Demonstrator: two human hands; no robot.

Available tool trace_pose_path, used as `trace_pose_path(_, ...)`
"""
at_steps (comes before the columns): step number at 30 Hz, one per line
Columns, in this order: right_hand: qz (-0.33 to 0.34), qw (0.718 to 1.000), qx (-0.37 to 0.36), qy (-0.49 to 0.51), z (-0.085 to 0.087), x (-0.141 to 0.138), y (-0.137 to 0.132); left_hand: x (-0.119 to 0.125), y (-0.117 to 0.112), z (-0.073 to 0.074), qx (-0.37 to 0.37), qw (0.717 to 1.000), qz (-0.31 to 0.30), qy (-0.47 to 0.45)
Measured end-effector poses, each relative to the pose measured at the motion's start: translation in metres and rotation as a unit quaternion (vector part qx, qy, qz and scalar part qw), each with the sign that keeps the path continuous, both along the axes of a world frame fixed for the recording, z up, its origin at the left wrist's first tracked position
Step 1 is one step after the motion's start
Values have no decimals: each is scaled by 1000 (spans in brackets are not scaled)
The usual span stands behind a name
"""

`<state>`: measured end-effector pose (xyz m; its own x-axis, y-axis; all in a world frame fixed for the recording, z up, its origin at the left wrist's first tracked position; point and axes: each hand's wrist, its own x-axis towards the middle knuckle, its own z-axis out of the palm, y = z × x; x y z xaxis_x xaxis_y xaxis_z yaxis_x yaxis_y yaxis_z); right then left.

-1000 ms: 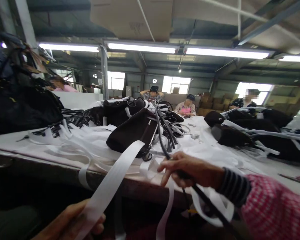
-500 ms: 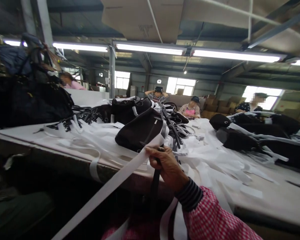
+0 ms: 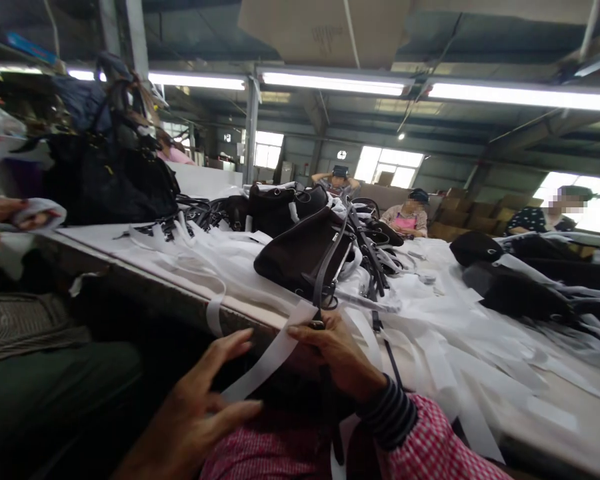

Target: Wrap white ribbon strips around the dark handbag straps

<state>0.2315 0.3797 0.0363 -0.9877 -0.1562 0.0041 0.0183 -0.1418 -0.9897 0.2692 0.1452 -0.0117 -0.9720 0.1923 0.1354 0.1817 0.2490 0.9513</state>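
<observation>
My right hand (image 3: 343,353), in a red-checked sleeve with a striped cuff, pinches the end of a white strip (image 3: 275,357) together with a dark strap (image 3: 323,283) near its metal buckle. From there the white strip slants down and left, its lower part running behind my left hand (image 3: 195,407). That hand is raised at the lower left with thumb and fingers apart, gripping nothing. A dark bag (image 3: 300,250) with a zipper lies on the table just beyond my right hand; the strap rises in front of it.
White strips (image 3: 460,360) are strewn over the table (image 3: 535,373). More dark bags (image 3: 520,287) are heaped at right, with a black pile (image 3: 130,180) at left. A co-worker's hand (image 3: 35,213) holds something pale at far left. Several people sit across the table.
My left hand has come into view at the lower left, beside the white strip. My right hand keeps its pinch, a little lower in view. The camera has turned left.
</observation>
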Motion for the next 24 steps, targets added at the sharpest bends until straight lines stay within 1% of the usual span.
trace_pose_path(1,12,1000,1,-7,-1,3,-1,-10,19,2,27,1000,-13,-11)
trace_pose_path(3,25,1000,6,-13,-5,8,0,-29,54,5,106,992,-67,-9)
trace_pose_path(4,21,1000,11,-12,-7,10,2,-38,67,4,135,987,-89,-16)
trace_pose_path(6,10,1000,22,-3,-12,13,7,-48,80,-2,160,980,-111,-30)
trace_pose_path(8,2,1000,23,9,-17,15,11,-50,81,-11,155,981,-106,-50)
trace_pose_path(11,0,1000,9,18,-23,16,12,-43,71,-20,165,976,-105,-97)
trace_pose_path(15,-17,1000,25,3,-26,16,2,-36,66,-18,188,964,-137,-132)
trace_pose_path(17,-11,999,31,-11,-24,16,-3,-36,67,-17,196,963,-130,-135)
trace_pose_path(19,2,1000,24,-11,-17,13,-3,-38,67,-20,204,964,-112,-129)
trace_pose_path(21,5,1000,5,9,-2,9,-1,-41,66,-29,208,966,-103,-118)
trace_pose_path(22,2,1000,-9,29,10,8,0,-42,66,-36,207,966,-104,-114)
trace_pose_path(24,-8,996,-37,76,40,6,3,-43,65,-52,197,966,-114,-124)
